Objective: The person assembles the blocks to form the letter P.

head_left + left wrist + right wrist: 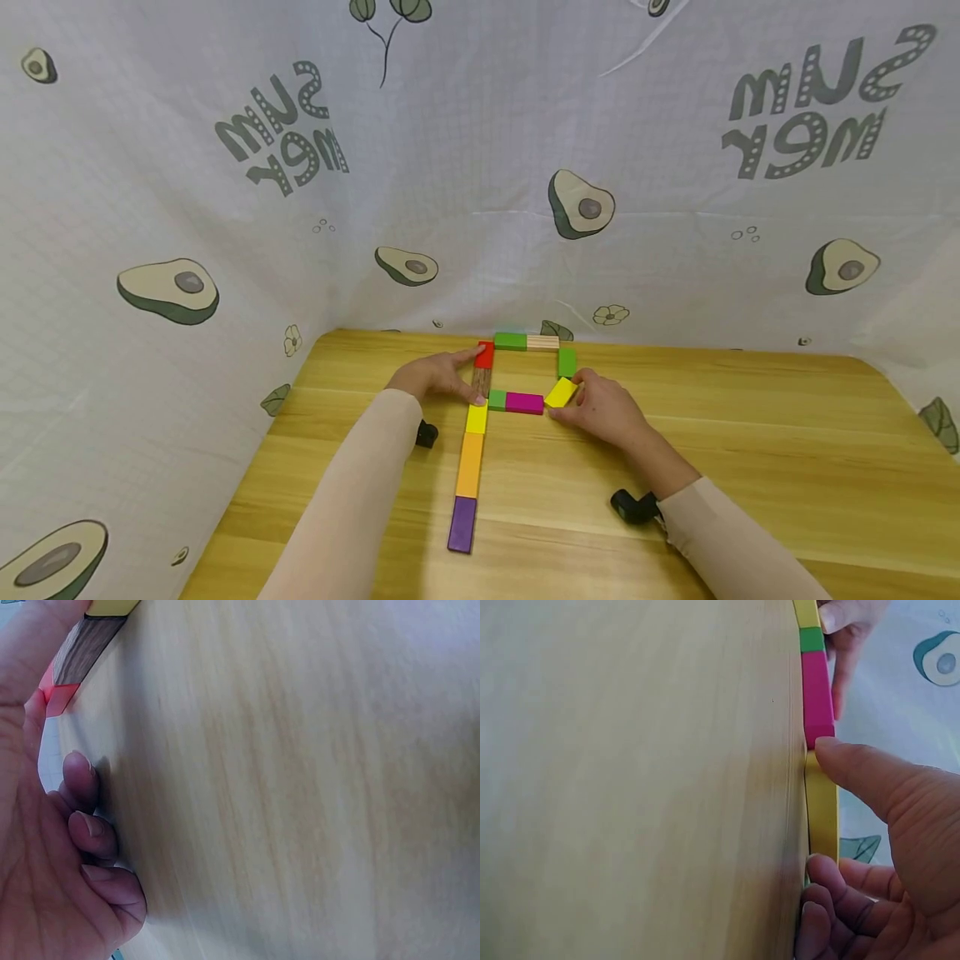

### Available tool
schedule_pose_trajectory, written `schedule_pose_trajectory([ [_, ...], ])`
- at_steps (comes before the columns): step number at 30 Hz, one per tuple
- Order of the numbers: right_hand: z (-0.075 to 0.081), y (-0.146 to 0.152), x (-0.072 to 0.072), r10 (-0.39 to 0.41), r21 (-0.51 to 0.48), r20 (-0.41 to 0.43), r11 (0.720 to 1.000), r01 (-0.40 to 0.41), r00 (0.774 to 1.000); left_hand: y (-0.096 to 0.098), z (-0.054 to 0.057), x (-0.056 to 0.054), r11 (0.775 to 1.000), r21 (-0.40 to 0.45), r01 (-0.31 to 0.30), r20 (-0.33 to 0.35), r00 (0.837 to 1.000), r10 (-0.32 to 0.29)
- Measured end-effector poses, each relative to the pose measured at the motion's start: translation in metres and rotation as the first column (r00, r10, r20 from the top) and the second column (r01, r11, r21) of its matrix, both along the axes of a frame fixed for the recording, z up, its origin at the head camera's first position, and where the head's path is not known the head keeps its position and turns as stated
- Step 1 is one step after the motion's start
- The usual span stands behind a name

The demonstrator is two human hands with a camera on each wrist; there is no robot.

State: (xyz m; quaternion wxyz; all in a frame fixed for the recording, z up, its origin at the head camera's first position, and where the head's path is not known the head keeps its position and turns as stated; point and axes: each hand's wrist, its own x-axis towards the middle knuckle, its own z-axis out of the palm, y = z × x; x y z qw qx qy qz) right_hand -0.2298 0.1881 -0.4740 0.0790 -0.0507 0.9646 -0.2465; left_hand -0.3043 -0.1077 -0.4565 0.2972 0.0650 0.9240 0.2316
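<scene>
Painted wooden blocks form a closed loop with a straight tail on the table. My right hand (606,408) pinches a slanted yellow block (560,392) between thumb and fingers. That block lies between a magenta block (524,403) and an upright green block (567,362). In the right wrist view, the thumb sits where the yellow block (823,810) meets the magenta one. My left hand (438,377) spans the loop's left side: its index fingertip touches the red block (484,356), its thumb rests by the brown block (482,382) and another yellow block (476,418). Its other fingers curl loosely.
Along the top lie a green block (511,342) and a pale wood-grain block (543,342). The tail continues with an orange block (469,465) and a purple block (462,524). A printed white cloth (480,192) hangs behind the wooden table (750,450).
</scene>
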Motion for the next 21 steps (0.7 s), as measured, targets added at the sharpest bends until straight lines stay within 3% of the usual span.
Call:
schedule_pose_trajectory([
  [10, 0.001, 0.004, 0.007, -0.040, -0.017, 0.030, 0.999, 0.041, 0.999, 0.001, -0.001, 0.001, 0.999, 0.049, -0.022, 0.017, 1.000, 0.022],
  [21, 0.004, 0.019, 0.023, -0.021, -0.100, 0.064, 0.995, 0.027, 0.998, -0.003, 0.001, 0.007, 0.998, 0.064, -0.004, 0.009, 1.000, 0.004],
])
